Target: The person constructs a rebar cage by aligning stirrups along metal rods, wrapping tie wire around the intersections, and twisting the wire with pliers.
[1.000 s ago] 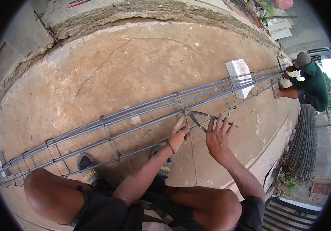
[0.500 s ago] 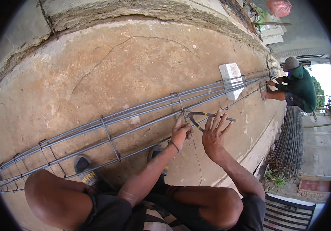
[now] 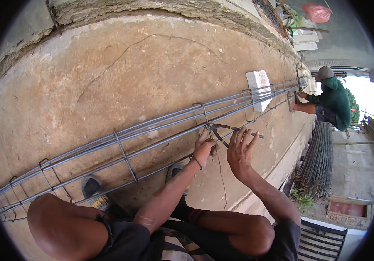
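Note:
A long rebar cage, made of ribbed bars with square stirrups, runs diagonally past my feet. Pincers with dark handles and yellow bands have their jaws at a joint between a stirrup and a bar. My right hand is on their handles, one handle tip sticking out beyond the fingers. Close to the jaws, my left hand is closed in a pinch on a thin tie wire, whose tail hangs down toward the ground. The fingertips partly hide the wire at the joint.
A white block lies under the cage's farther part. At the far end another person in a green top crouches by the cage. A rebar bundle lies at right, and a rough concrete ledge borders the far side.
My right hand's fingers have gone from spread to more curled around the handles, which sit slightly closer together. The left hand stays at the joint. The view has shifted slightly.

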`<state>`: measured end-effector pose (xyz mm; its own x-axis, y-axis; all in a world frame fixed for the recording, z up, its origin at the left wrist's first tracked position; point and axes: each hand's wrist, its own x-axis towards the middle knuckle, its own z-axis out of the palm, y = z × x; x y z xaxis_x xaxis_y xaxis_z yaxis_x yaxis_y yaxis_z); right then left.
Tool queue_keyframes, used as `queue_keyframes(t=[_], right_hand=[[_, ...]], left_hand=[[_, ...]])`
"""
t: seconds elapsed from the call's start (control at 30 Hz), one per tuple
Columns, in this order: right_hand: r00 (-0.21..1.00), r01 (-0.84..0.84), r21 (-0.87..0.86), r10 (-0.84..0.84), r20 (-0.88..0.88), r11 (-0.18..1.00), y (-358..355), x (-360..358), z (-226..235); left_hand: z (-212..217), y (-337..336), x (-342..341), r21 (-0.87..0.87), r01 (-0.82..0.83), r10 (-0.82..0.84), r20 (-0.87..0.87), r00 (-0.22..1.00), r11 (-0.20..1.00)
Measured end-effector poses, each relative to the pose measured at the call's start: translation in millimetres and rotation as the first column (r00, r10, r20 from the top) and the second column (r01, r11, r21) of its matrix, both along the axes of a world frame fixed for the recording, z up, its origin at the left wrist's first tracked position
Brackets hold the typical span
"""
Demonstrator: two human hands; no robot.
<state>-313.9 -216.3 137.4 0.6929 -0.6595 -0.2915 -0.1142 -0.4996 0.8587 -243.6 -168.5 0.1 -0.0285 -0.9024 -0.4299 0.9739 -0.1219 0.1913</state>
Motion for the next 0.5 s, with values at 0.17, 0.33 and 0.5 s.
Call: queue_keyframes(t=[0.17, 0.33, 0.5], right_hand=[[0.993, 0.117, 0.154, -0.113, -0.037, 0.981, -17, 6, 10], [0.980, 0.197, 0.297, -0.192, -0.046, 0.934, -27, 8, 16], [0.866, 0.437, 0.653, -0.485, -0.121, 0.618, -57, 22, 37]], left_hand=[[3, -2, -5, 0.026, 0.012, -0.012, -0.019, 1.000, 1.000], [1, -8, -23, 0.172, -0.076, 0.072, 0.030, 0.997, 0.982], [19, -9, -43, 0.207, -0.057, 0.059, -0.005, 0.998, 0.977]])
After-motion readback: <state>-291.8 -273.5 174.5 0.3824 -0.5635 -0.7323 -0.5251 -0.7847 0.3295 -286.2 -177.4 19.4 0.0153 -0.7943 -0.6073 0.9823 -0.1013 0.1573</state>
